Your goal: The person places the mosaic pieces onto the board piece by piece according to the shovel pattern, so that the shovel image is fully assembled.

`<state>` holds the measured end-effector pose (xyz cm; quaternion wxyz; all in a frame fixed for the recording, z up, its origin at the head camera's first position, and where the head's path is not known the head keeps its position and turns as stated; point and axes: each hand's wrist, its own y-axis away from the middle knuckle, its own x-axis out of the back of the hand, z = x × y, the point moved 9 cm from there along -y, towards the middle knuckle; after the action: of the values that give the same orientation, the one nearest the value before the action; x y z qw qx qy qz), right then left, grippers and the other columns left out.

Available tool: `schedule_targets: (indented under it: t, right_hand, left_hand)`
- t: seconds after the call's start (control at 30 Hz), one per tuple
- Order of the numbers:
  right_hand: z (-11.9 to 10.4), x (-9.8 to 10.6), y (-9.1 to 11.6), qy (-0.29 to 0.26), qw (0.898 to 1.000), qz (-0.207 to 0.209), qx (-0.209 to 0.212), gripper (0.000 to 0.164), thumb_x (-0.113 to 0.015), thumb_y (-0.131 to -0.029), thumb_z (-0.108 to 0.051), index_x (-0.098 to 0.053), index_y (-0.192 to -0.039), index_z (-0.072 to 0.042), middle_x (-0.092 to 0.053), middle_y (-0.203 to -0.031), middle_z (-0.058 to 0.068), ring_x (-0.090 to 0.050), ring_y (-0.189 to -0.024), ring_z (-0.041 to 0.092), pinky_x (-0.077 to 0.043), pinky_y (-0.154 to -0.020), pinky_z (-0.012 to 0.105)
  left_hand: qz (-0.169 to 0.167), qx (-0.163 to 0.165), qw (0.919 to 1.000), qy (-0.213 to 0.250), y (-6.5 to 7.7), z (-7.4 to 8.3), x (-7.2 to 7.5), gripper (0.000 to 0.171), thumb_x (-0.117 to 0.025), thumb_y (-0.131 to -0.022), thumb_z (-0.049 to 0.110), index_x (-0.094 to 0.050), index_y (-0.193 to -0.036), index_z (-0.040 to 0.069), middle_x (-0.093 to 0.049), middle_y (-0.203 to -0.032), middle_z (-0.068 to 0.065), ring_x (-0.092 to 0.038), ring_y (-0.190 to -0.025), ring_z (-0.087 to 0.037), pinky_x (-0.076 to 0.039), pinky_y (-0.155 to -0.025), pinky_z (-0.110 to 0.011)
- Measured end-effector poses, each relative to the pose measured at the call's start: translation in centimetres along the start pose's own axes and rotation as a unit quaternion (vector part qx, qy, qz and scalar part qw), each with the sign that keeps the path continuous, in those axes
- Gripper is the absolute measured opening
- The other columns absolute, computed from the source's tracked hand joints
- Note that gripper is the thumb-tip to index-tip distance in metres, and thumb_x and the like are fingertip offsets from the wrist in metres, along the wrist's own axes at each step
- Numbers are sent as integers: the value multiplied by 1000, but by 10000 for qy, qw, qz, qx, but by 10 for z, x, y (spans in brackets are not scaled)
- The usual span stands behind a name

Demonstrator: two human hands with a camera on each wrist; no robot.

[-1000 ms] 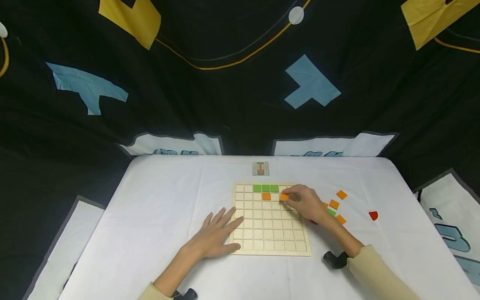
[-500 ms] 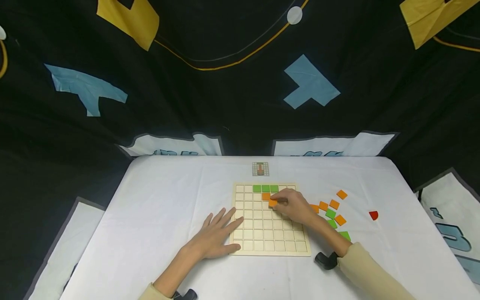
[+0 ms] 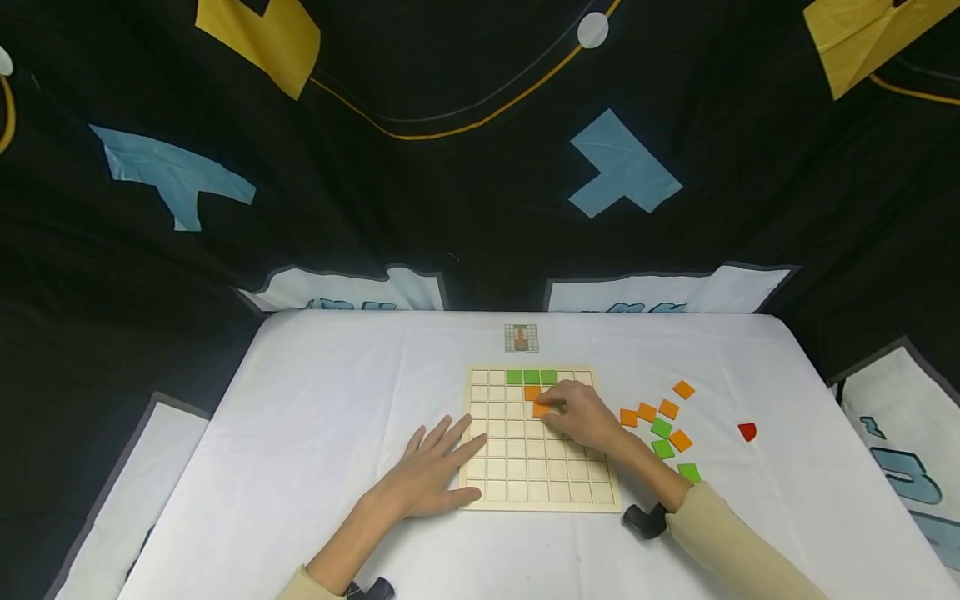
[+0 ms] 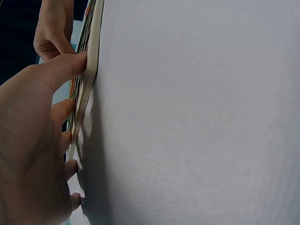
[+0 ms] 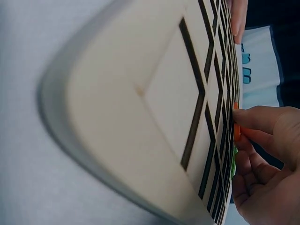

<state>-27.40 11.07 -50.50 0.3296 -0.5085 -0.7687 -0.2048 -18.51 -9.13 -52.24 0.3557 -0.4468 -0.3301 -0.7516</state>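
A pale wooden grid board (image 3: 517, 467) lies on the table. Three green square tiles (image 3: 532, 377) sit in its top row, and an orange tile (image 3: 532, 392) lies below the middle one. My right hand (image 3: 585, 417) pinches another orange square tile (image 3: 542, 410) between thumb and fingertips, at the cell just under that orange one; the right wrist view shows this orange tile (image 5: 236, 124) edge-on at the board surface. Spread out, my left hand (image 3: 427, 471) rests on the board's left edge. In the left wrist view its thumb (image 4: 70, 65) touches the board's side (image 4: 89, 70).
Right of the board lie loose orange tiles (image 3: 668, 408) and green tiles (image 3: 662, 449). Farther right is a red rounded piece (image 3: 747, 431). A small printed pattern card (image 3: 521, 337) lies behind the board. A dark curtain (image 3: 450, 208) hangs beyond the white table (image 3: 322, 375).
My right hand has moved left and nearer with the orange tile, from right of the placed orange tile to the cell below it. My left hand has stayed in place.
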Motion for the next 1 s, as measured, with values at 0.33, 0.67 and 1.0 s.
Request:
schedule_targets:
  t: [0.33,0.67,1.0]
  right_hand:
    - [-2,-2,-3,116,9999,-27,39,26,-77,-84,-8,-77,-110,-8,-70,-111,2,-61,-111,24,-48,-98,43]
    - [-7,-6,-5,70,9998,5,180,24,-78,-83,-7,-78,-107,-9,-70,-107,1,-62,-108,23,-49,-96,43]
    - [-9,-8,-7,10,9995,-33,322,21,-79,-84,-7,-78,-105,-8,-69,-104,0,-62,-102,20,-52,-90,40]
  left_hand:
    - [23,8,10000,20,1,0,1,73,-59,-93,55,-38,-156,23,-17,-165,-8,-11,-150,-36,-9,-115,-63]
    - [-7,14,10000,-12,0,-1,-2,74,-59,-94,56,-37,-156,23,-16,-166,-8,-10,-150,-36,-9,-116,-62]
    - [-9,10,10000,-55,-1,-1,-2,74,-58,-94,57,-36,-157,24,-16,-166,-8,-9,-150,-36,-9,-116,-62]
